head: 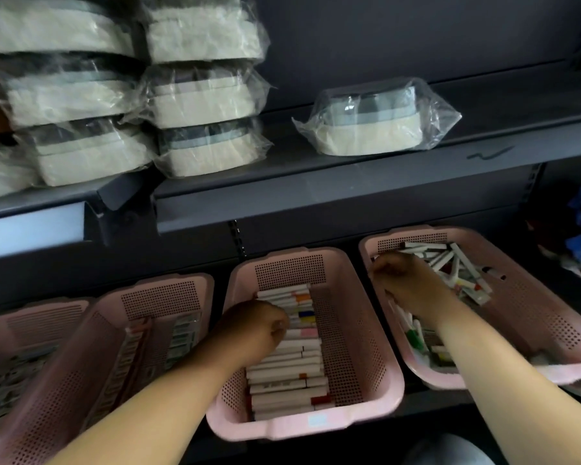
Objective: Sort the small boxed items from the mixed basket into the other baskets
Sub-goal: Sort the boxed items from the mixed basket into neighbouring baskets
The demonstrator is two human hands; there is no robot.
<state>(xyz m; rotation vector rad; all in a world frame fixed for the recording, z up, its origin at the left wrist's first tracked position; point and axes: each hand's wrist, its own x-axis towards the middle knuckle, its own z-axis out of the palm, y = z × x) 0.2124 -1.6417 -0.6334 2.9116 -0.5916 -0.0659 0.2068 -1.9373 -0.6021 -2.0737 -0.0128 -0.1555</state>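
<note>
Head view: nearest, the middle basket (pixel 302 427) holds a tight row of boxes (pixel 291 375) packed edge to edge. A box pushed in carelessly here could buckle the row or slip into the gap along the basket's wall. The boxes also differ only by small colour marks on their ends, so one could easily land in the wrong basket. Right of the middle basket and a little farther back, the mixed basket (pixel 534 313) holds the unsorted boxes, with a loose jumble (pixel 457 266) heaped at its far end. Raking through that heap could knock boxes over the rim or drag out more than one.

The left hand (pixel 255 330) is inside the middle basket. Its fingers are curled tight and its knuckles rest against the row, but I cannot tell whether it pinches a box. The right hand (pixel 406 283) reaches down into the mixed basket at the near edge of the jumble. Its fingers are bent and their tips are buried, so I cannot tell its grip either.
</note>
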